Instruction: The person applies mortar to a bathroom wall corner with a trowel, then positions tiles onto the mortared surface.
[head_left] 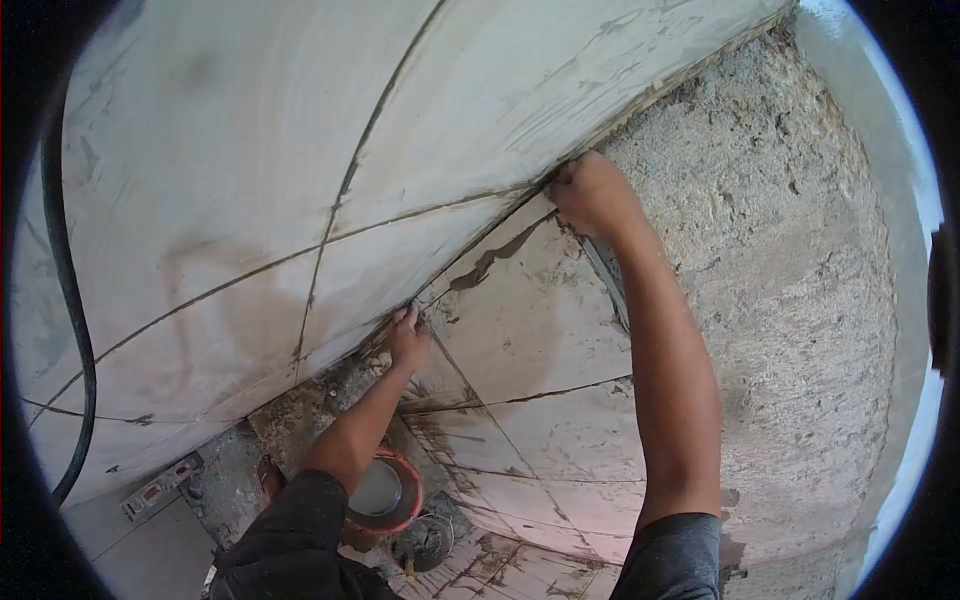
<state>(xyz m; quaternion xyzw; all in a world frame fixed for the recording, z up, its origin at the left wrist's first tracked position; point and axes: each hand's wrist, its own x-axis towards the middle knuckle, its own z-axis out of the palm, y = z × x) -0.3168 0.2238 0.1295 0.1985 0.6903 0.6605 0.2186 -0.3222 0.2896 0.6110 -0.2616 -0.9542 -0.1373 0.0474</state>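
Observation:
A narrow tile strip (pixel 512 226) lies along the inner corner where two tiled walls meet. My left hand (pixel 410 342) is closed at its lower end, fingertips against the corner. My right hand (pixel 597 197) has its fingers curled round the upper end, knuckles beside the rough wall. Wet grey mortar (pixel 492 262) shows along the strip's edge, above a larger wall tile (pixel 530 320) smeared with cement. The fingertips of both hands are partly hidden in the corner.
Rough bare plaster (pixel 780 280) covers the wall at right. Large pale tiles (pixel 230 160) fill the left wall, where a black cable (pixel 68 260) hangs. Below are an orange-rimmed bucket (pixel 412 505) of greyish liquid, a smaller container (pixel 430 540) and a spirit level (pixel 160 488).

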